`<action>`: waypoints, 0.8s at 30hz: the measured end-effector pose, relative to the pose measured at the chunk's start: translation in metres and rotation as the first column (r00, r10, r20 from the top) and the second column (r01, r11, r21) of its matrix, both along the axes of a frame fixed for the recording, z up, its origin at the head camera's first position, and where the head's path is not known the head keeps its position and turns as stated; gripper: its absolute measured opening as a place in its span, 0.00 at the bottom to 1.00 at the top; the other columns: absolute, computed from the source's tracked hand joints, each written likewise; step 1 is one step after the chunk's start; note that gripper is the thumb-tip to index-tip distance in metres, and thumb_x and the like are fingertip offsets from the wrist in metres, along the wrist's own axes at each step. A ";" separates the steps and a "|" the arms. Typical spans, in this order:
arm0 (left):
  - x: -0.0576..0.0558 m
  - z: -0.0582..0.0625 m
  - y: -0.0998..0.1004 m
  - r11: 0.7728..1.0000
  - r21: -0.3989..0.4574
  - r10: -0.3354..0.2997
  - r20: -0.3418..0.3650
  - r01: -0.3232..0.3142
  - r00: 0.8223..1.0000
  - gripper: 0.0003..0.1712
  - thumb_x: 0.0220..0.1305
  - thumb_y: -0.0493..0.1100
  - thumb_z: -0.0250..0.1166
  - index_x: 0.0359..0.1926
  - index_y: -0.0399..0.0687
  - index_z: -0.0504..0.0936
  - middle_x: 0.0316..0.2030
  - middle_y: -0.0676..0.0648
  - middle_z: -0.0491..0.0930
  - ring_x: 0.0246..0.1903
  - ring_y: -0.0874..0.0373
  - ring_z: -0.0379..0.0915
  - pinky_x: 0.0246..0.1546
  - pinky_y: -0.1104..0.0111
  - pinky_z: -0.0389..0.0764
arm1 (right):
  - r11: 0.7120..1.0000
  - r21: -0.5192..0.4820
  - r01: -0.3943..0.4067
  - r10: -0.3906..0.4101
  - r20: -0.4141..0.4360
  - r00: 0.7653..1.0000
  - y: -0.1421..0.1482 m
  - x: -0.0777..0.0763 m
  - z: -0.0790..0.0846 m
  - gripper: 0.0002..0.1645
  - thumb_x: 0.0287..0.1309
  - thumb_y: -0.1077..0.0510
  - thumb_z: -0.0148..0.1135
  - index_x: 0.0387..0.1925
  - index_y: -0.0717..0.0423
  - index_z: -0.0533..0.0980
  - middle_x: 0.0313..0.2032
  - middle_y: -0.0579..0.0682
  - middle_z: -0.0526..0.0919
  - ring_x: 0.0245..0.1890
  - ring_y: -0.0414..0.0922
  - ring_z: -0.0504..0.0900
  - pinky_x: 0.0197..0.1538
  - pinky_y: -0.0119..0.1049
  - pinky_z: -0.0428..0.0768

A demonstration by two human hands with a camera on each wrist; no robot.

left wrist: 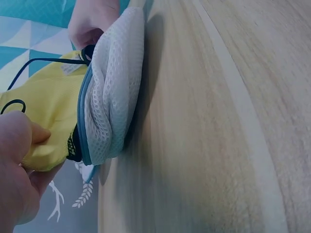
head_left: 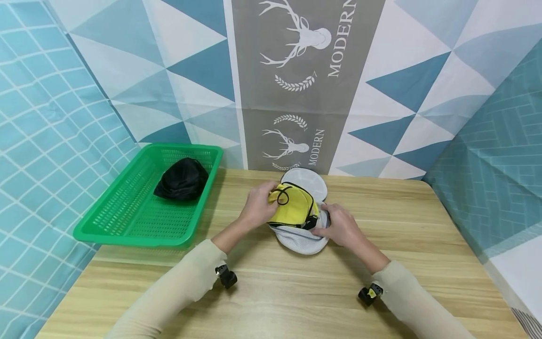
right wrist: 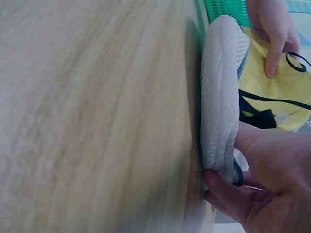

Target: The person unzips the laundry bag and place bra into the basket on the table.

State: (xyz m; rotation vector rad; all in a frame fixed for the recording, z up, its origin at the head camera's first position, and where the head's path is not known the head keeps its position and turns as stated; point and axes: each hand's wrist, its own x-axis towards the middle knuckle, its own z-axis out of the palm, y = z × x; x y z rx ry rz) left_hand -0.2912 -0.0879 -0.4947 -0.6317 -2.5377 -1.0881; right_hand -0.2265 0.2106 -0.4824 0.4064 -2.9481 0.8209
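Observation:
A white mesh zip laundry bag (head_left: 301, 242) lies on the table with its round lid flap (head_left: 306, 180) laid back behind it. Partly inside its mouth is a yellow cloth piece (head_left: 294, 212) with black edging and a thin black cord; its lower part is hidden by the bag. My left hand (head_left: 257, 205) pinches the yellow cloth at its left side, thumb on top in the right wrist view. At the opposite side my right hand (head_left: 342, 225) grips the bag's rim, and its fingertips (right wrist: 214, 182) curl round the mesh edge.
To the left stands a green plastic basket (head_left: 195, 221) with a bundled black cloth (head_left: 183, 180) in it. The wooden table (head_left: 288, 292) meets a patterned backdrop (head_left: 292, 94) behind. Tile-patterned sheets hang at both sides.

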 end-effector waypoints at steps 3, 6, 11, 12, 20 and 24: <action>-0.006 -0.006 0.000 1.000 -0.003 -0.003 -0.003 0.002 1.000 0.28 0.62 0.36 0.77 0.64 0.52 0.87 0.57 0.45 0.93 0.57 0.46 0.91 0.61 0.51 0.91 | 1.000 0.017 -0.002 0.002 -0.004 1.000 0.000 -0.003 -0.005 0.57 0.46 0.38 0.92 0.71 0.65 0.80 0.54 0.63 0.89 0.53 0.57 0.88 0.60 0.59 0.88; 0.001 0.002 0.001 1.000 0.020 -0.001 -0.007 0.001 1.000 0.27 0.61 0.35 0.75 0.63 0.49 0.88 0.55 0.43 0.93 0.55 0.46 0.91 0.60 0.52 0.91 | 1.000 0.031 -0.001 0.000 0.038 0.999 -0.006 0.004 0.010 0.55 0.47 0.42 0.92 0.70 0.67 0.81 0.53 0.63 0.88 0.52 0.57 0.88 0.60 0.59 0.89; 0.029 0.041 0.004 0.997 0.074 0.003 0.050 -0.007 0.999 0.24 0.64 0.32 0.72 0.61 0.43 0.87 0.54 0.39 0.93 0.56 0.42 0.91 0.63 0.50 0.91 | 0.999 0.049 0.006 -0.011 0.111 0.994 -0.013 0.011 0.028 0.53 0.50 0.45 0.92 0.71 0.67 0.80 0.52 0.63 0.87 0.50 0.55 0.86 0.59 0.57 0.88; 0.035 0.048 0.005 0.996 0.087 0.007 0.067 -0.013 0.998 0.23 0.64 0.31 0.71 0.61 0.42 0.87 0.53 0.38 0.93 0.56 0.41 0.90 0.64 0.49 0.90 | 0.999 0.051 0.012 -0.018 0.113 0.993 -0.012 0.008 0.023 0.53 0.50 0.44 0.92 0.71 0.67 0.80 0.51 0.62 0.87 0.49 0.54 0.85 0.57 0.55 0.88; 0.053 0.083 0.010 0.989 0.109 0.070 0.218 -0.096 0.973 0.25 0.67 0.30 0.68 0.65 0.35 0.83 0.60 0.31 0.90 0.66 0.34 0.86 0.71 0.43 0.86 | 0.993 0.115 -0.004 -0.001 0.043 0.999 0.003 -0.021 -0.026 0.57 0.48 0.37 0.91 0.72 0.62 0.80 0.50 0.57 0.87 0.47 0.50 0.85 0.56 0.55 0.88; 0.052 0.088 0.010 0.985 0.132 0.079 0.241 -0.113 0.967 0.23 0.68 0.32 0.70 0.63 0.36 0.83 0.59 0.31 0.90 0.67 0.33 0.86 0.72 0.41 0.85 | 0.992 0.125 0.002 -0.008 0.049 0.999 0.005 -0.022 -0.027 0.56 0.48 0.36 0.91 0.72 0.62 0.81 0.51 0.57 0.87 0.49 0.51 0.86 0.58 0.56 0.88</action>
